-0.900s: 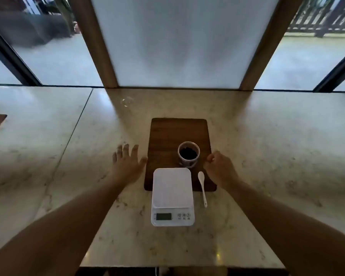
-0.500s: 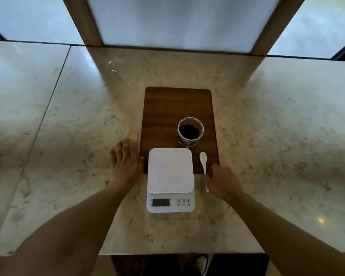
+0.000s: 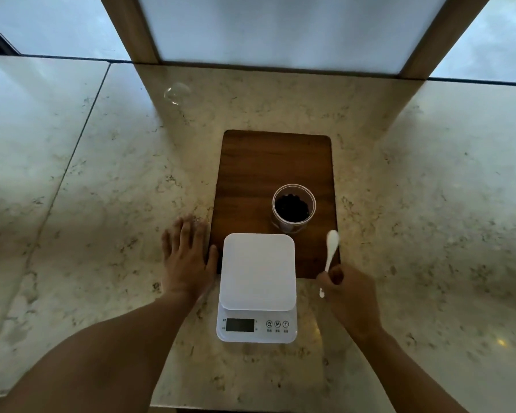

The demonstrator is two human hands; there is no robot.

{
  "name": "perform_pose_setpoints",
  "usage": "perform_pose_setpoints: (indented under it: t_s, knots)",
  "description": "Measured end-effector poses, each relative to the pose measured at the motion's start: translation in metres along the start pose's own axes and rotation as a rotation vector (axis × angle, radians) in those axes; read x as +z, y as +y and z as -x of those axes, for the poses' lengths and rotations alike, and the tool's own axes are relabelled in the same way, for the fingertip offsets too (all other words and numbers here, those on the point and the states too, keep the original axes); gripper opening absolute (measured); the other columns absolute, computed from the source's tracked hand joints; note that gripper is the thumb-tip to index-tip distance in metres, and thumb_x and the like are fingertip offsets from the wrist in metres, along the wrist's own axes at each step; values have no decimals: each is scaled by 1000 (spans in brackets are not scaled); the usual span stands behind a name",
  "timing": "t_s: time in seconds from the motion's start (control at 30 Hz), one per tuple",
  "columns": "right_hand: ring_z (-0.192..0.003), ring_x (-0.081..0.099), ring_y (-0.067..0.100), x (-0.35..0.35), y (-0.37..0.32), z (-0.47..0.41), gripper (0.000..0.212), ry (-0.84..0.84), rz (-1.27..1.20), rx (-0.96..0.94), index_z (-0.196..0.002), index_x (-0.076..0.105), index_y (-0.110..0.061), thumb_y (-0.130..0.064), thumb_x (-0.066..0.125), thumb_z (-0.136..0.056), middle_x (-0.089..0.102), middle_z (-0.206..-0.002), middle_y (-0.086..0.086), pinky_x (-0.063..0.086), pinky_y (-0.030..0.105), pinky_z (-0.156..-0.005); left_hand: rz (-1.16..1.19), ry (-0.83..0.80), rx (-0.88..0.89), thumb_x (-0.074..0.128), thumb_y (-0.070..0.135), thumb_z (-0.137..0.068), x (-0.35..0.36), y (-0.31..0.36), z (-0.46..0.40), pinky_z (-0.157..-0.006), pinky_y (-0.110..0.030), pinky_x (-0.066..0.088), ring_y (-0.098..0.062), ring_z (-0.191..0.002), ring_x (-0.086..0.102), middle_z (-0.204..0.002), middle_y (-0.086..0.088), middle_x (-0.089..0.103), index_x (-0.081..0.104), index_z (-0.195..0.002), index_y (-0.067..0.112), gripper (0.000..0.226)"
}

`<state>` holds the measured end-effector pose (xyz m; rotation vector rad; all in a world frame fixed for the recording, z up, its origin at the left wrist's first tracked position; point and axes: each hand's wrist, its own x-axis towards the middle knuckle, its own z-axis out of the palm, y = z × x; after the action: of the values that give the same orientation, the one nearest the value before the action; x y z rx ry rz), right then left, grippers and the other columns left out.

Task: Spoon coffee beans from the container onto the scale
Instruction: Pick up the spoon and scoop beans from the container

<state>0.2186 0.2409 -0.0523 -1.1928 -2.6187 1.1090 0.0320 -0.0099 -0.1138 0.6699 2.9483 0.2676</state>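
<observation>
A clear round container (image 3: 293, 207) holding dark coffee beans (image 3: 291, 207) stands open on a brown wooden board (image 3: 268, 162). In front of it sits a white digital scale (image 3: 258, 281) with a bare platform and a blank display. My right hand (image 3: 347, 296) grips the handle of a white plastic spoon (image 3: 331, 248); the spoon's bowl points away from me, just right of the container and lifted off the board. My left hand (image 3: 186, 257) lies flat on the marble counter, fingers apart, its thumb against the board's left edge.
The marble counter (image 3: 102, 204) stretches wide on both sides, with a seam on the left. A clear lid or glass piece (image 3: 177, 93) lies at the far left. Window frames stand behind the counter. The counter's front edge is close below the scale.
My right hand came back from beside the container to the spoon's handle, closed on it and raised the spoon. The camera tilted down. My left hand stayed flat.
</observation>
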Motion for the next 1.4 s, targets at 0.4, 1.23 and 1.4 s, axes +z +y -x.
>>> perform_pose_setpoints:
  t_s: [0.4, 1.23, 1.4]
  knots:
    - [-39, 59, 10, -39, -56, -34, 15, -2, -188, -271, -86, 60, -22, -28, 52, -98, 62, -52, -4, 46, 20, -35, 4, 8, -6, 21, 55, -94, -1, 2, 1, -122, -54, 3, -28, -153, -1, -165, -12, 14, 22, -154, 20, 69]
    - [-53, 48, 16, -45, -84, -61, 21, 139, 431, -481, -83, 62, -10, -21, 51, -98, 58, -70, 3, 38, 27, -47, 18, 6, -5, 24, 54, -90, -11, 6, 1, -122, -54, 6, -31, -152, 6, -163, -16, 21, 31, -151, 17, 72]
    - [-54, 47, 14, -39, -87, -64, 14, 93, 433, -540, -86, 64, -10, -18, 56, -95, 59, -74, 2, 28, 20, -45, 15, -3, -6, 23, 55, -90, -10, 6, 1, -122, -54, 5, -31, -152, 4, -163, -15, 20, 30, -152, 17, 73]
